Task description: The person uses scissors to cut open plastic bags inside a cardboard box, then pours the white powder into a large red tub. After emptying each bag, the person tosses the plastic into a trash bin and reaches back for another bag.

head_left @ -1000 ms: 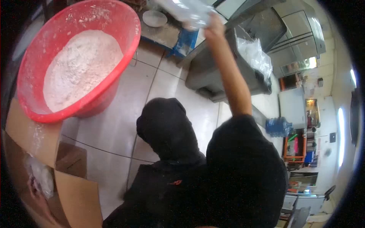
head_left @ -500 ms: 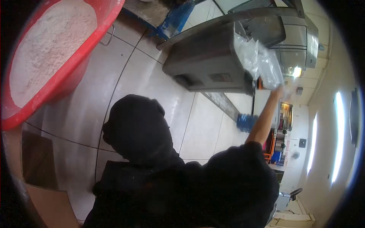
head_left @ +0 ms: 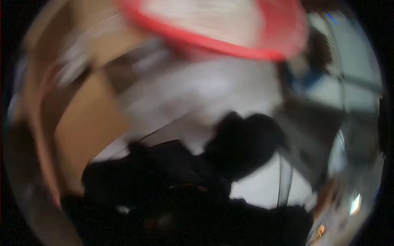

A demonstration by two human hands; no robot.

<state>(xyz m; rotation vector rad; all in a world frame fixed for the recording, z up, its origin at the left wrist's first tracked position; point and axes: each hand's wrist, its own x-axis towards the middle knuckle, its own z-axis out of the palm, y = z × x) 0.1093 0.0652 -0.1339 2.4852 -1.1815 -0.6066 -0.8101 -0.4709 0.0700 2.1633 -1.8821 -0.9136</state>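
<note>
Motion blur smears most of the view. My left arm stretches up the left side, and my left hand [head_left: 51,78] is over an opened cardboard box [head_left: 90,127], close to some pale, shiny plastic [head_left: 76,59]. Whether those fingers grip the plastic cannot be made out. On the right, my right hand [head_left: 331,186] is low beside the grey bin [head_left: 308,139], near the clear plastic bag [head_left: 338,156] at its mouth. The fingers of that hand are also too blurred to read.
A red tub [head_left: 213,45] of white powder [head_left: 205,18] stands ahead on the tiled floor [head_left: 242,86]. A blue object [head_left: 305,82] is beyond it on the right. My dark-clothed legs fill the lower middle.
My view has swung left, so the tub and bin appear farther right and the box shows more fully. My left arm has come into view over the box. My right hand remains by the bin.
</note>
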